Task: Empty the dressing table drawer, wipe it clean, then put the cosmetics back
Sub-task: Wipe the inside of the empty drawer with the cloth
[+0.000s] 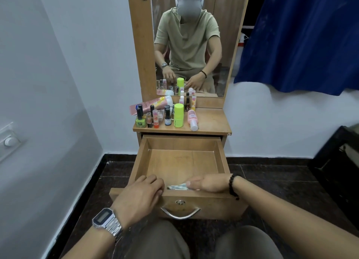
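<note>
The wooden drawer [181, 161] of the dressing table is pulled out and its floor is bare. At its near inner edge lies a pale patterned cloth [179, 186]. My right hand [206, 184] presses on the cloth with flat fingers, thumb stretched out. My left hand [140, 194] rests over the drawer's front left rim, fingers curled on the edge. The cosmetics stand on the tabletop [211, 122]: a lime green tube [178, 115], a pink tube lying flat [151, 104], a green nail polish bottle [140, 119], a pink and white bottle [192, 119] and several small bottles.
A mirror [191, 41] above the tabletop reflects me seated. A metal handle [180, 213] and a lock sit on the drawer front. A blue curtain [303, 39] hangs at the right, a dark cabinet [338, 161] stands far right, and a white wall with a switch [9, 140] is at left.
</note>
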